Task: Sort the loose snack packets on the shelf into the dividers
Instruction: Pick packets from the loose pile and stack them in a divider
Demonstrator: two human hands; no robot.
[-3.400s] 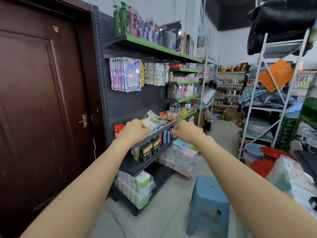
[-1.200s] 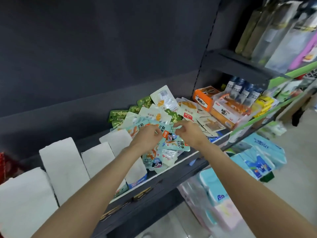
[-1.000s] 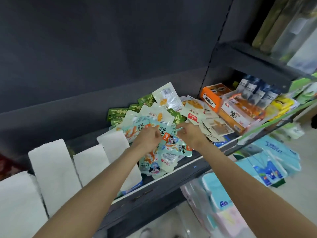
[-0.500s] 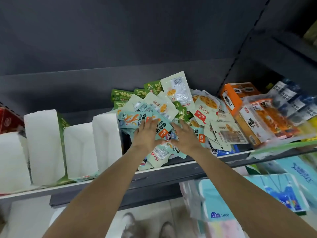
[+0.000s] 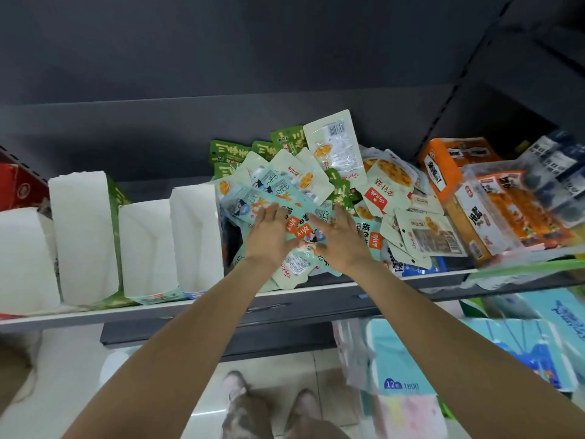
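Note:
A loose heap of snack packets (image 5: 319, 185) in pale green, teal and dark green covers the middle of the dark shelf (image 5: 285, 299). My left hand (image 5: 269, 232) and my right hand (image 5: 340, 239) lie side by side on the teal packets (image 5: 305, 231) at the heap's front, fingers stretched forward and pressing down. Several white paper dividers (image 5: 193, 236) stand in a row on the shelf to the left of the heap; a green packet shows behind the tall divider (image 5: 84, 236).
An orange box (image 5: 449, 166) and clear-wrapped orange packs (image 5: 519, 210) crowd the shelf right of the heap. A red box (image 5: 19, 188) sits at the far left. Tissue packs (image 5: 408, 369) are stacked below on the right. My feet (image 5: 269, 407) stand on the tiled floor.
The view has come close to the shelf and tipped downward. Both hands went from the shelf's front rail onto the packet heap, and their fingers have flattened out over the teal packets.

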